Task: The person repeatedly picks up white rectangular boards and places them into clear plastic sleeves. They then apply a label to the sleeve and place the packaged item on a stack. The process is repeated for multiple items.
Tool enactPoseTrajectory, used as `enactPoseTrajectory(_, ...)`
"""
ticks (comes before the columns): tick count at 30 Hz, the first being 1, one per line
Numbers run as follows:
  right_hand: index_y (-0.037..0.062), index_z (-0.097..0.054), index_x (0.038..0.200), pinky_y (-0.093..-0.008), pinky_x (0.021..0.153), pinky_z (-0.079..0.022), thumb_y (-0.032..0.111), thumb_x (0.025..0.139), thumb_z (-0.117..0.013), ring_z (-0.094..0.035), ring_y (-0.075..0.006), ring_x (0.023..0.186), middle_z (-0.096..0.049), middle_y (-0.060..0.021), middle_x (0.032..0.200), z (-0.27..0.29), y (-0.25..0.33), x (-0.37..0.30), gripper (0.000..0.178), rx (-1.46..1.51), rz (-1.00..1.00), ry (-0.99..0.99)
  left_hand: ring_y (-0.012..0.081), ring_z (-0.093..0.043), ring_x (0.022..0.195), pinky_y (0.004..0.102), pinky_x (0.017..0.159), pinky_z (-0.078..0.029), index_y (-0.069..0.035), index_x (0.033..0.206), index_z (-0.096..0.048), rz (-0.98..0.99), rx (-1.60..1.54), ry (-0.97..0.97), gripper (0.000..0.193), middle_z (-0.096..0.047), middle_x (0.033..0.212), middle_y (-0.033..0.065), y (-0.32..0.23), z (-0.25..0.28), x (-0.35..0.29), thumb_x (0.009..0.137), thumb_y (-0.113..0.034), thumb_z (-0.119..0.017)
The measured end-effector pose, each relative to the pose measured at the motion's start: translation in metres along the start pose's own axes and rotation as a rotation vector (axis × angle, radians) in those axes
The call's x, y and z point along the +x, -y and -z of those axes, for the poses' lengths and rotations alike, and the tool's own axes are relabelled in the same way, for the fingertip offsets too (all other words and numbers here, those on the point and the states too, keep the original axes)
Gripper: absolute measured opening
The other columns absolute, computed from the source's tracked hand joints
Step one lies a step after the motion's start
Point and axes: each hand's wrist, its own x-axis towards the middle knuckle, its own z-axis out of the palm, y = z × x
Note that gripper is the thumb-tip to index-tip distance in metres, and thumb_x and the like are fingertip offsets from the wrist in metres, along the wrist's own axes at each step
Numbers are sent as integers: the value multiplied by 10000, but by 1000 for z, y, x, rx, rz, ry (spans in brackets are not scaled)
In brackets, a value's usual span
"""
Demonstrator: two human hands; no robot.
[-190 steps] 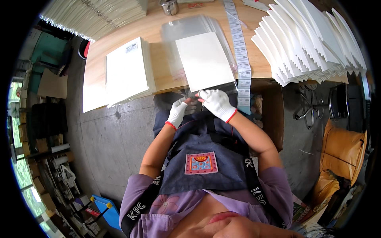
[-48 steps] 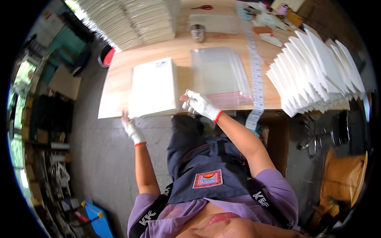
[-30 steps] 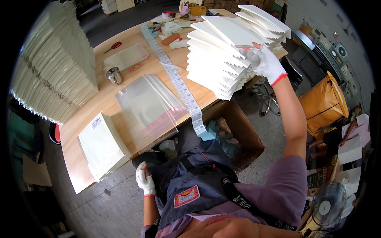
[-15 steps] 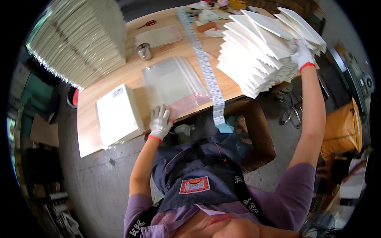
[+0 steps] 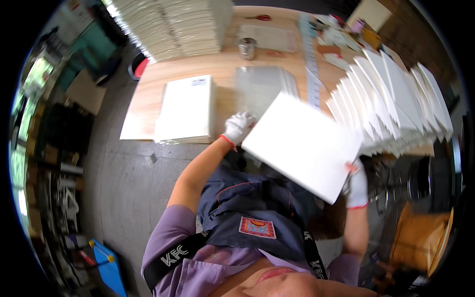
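Note:
My right hand (image 5: pixel 355 184), in a white glove with a red cuff, grips the lower right corner of a flat white rectangular board (image 5: pixel 302 146). The board is held tilted above the table's front edge. At its left corner is my gloved left hand (image 5: pixel 239 126), fingers curled at the near end of a stack of clear plastic sleeves (image 5: pixel 260 86). The board hides part of that stack, and what the left fingers hold is hidden. To the right stands a fanned pile of similar white boards (image 5: pixel 391 104).
A stack of wrapped white boards with a label (image 5: pixel 185 109) lies left on the wooden table (image 5: pixel 141 116); a tall wrapped stack (image 5: pixel 188 27) rises behind. Farther back are a metal cup (image 5: pixel 247 48), red-handled scissors (image 5: pixel 262 18) and a label strip (image 5: pixel 310 64).
My right hand has brought a white board from the pile leftward and nearer to me. My left hand's fingers have gone from spread to curled. The whole view has turned.

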Motion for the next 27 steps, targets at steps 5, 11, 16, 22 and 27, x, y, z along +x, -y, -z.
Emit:
enactPoseTrajectory(5, -16, -400, 1255, -254, 633, -503, 90, 776, -488, -611, -172, 802, -575, -92, 1053, -6, -109, 1, 499, 259, -280, 23, 293, -554, 954, 401, 743, -483, -120, 918, -582, 2, -337, 7, 267, -594, 982, 52, 24, -12, -7, 672, -19, -567)
enactPoseTrajectory(11, 44, -487, 1187, -265, 697, -506, 107, 830, -536, -604, -147, 829, -604, -40, 1007, 46, -188, -2, 366, 445, -175, 12, 258, -556, 915, 392, 682, -487, -155, 869, -600, -2, -113, -297, 238, -586, 916, 25, 12, -9, -30, 655, -53, -592)
enactPoseTrajectory(16, 59, -526, 1071, -223, 605, -470, 91, 831, -550, -570, -121, 709, -591, -37, 924, 2, -178, -9, 243, 539, -110, -269, 238, -612, 718, 344, 567, -484, -173, 922, -595, -60, -246, -191, 271, -604, 855, 18, -10, -3, -32, 681, -51, -577)
enactPoseTrajectory(22, 65, -503, 1014, -216, 400, -346, 150, 864, -516, -503, -96, 504, -552, -20, 715, -34, -162, -21, 173, 484, -87, -225, 138, -588, 720, 254, 636, -480, -100, 1206, -460, 153, -740, -694, 487, -594, 985, 47, -49, -47, -63, 746, 8, -581)
enactPoseTrajectory(27, 69, -484, 1021, -215, 374, -327, 177, 871, -516, -501, -100, 469, -552, -36, 705, -42, -156, -15, 187, 395, -86, -201, 162, -599, 848, 249, 723, -490, 6, 1095, -533, 594, -1795, -516, 226, -620, 970, 84, -83, -61, -57, 877, -52, -523)
